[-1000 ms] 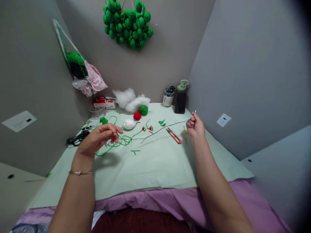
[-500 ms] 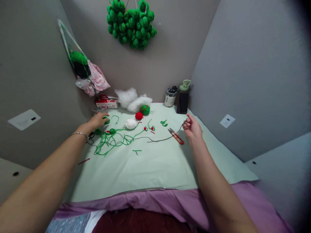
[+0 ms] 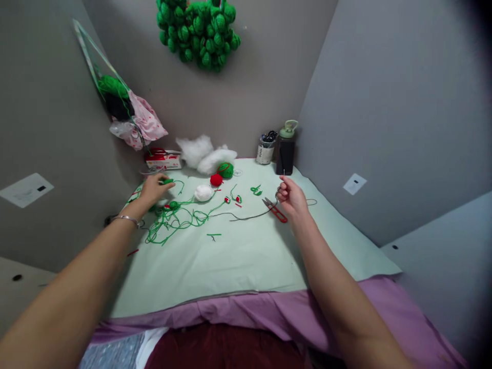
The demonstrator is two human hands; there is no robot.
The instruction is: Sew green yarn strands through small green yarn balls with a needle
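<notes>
My left hand is closed on a small green crocheted piece at the far left of the table. Pinched in the raised fingers of my right hand is a thin needle, hard to see, with a dark yarn strand trailing left from the hand and a loop behind it. Orange-handled thread snips lie just left of that hand. Below my left hand spreads a tangle of green yarn. Two small red and green crocheted bits lie mid-table.
White, red and green yarn balls sit before white stuffing. A bottle and pen jar stand at the back. Green crocheted pieces hang above; a pink bag hangs left.
My left hand has shifted slightly with the green piece and turned more over it. My right hand has drawn a little left and tilted. The whole view has moved slightly.
</notes>
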